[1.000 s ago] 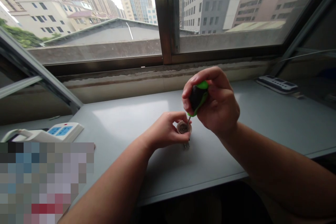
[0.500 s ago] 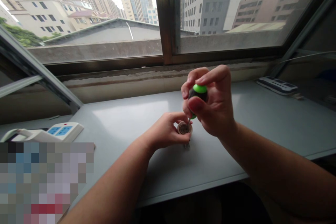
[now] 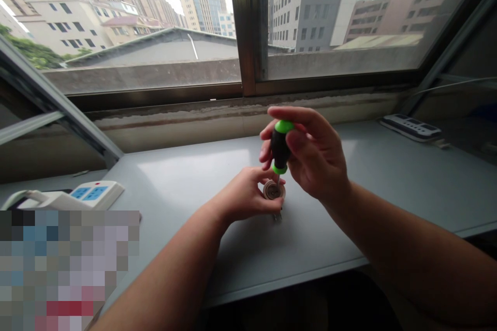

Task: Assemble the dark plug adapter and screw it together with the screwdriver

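Grey surface point(image 3: 186, 181) under the window.
I see a white power strip point(image 3: 79, 195) at left, another power strip point(image 3: 410, 127) far right.

Round part point(image 3: 274, 190) mostly hidden by left hand point(image 3: 243, 197); too small to identify. Screwdriver point(image 3: 279, 148) tip not visible where it meets part. Bottom-left corner pixelated. Both forearms cut off at frame edges.

Head view, down over desk point(image 3: 349, 227)
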